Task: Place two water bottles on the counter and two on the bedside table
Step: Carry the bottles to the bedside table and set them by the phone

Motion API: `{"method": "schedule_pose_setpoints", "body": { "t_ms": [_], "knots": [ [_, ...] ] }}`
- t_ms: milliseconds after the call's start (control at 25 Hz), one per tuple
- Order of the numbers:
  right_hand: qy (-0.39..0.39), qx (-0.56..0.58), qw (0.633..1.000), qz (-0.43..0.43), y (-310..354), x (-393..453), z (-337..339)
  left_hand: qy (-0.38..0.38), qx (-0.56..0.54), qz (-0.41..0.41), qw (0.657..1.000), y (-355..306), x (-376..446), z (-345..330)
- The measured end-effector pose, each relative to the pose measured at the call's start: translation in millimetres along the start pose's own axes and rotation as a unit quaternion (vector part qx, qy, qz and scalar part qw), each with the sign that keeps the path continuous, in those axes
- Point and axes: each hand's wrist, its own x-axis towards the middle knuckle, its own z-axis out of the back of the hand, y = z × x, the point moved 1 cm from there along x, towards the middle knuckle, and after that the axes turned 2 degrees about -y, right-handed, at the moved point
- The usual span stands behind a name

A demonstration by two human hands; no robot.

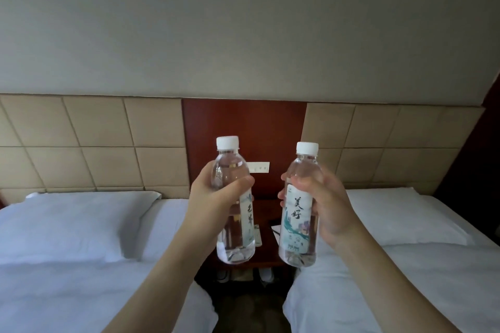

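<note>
A hotel room appeared from head height: a plain pale wall above, a padded tan headboard [89,140] running across it, and a dark red wooden panel [243,127] at its centre carrying a small white switch plate [261,167]. Two beds with white sheets and pillows flanked a narrow gap, the left bed [67,251] and the right bed [419,265]. At the far end of that gap, against the wooden panel, stood the dark wooden bedside table [266,251].

Both bare arms reached forward over the gap. The left hand [213,197] was wrapped around the left bottle [234,238], gripping its upper body just below the shoulder. The right hand [322,203] was closed around the right bottle [297,224] in the same way, with fingers crossing the top of its label. Both bottles were clear, full, white-capped and held upright, side by side but apart.

The table lay straight ahead and below the bottles, directly behind them in the view, so their bases hung above its front edge. Some small items lay on the tabletop, partly hidden by the bottles: something pale near the left bottle and a dark object with paper near the right. Neither hand looked clearly nearer the table. The likely move was a short lowering forward, keeping each bottle's long axis vertical. No counter was visible.
</note>
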Motion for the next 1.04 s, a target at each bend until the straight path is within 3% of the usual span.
{"method": "schedule_pose_setpoints", "body": {
  "t_ms": [320, 600, 800, 1040],
  "knots": [
    [-0.022, 0.019, 1.0, -0.007, -61.7, 203.7, 18.1, 0.056, 0.046, 0.006, 0.997, 65.1, 204.1, -42.2],
    [0.072, -0.029, 0.997, -0.018, -168.9, 393.6, 48.6, 0.034, 0.098, 0.004, 0.995, 181.8, 368.9, -73.2],
    [0.109, -0.087, 0.99, -0.032, -313.2, 488.5, 69.3, -0.001, 0.119, 0.002, 0.993, 335.2, 463.0, -69.7],
    [0.09, -0.1, 0.991, -0.012, -584.8, 545.7, 104.0, -0.055, 0.111, -0.032, 0.992, 612.4, 501.6, -47.6]
  ]
}}
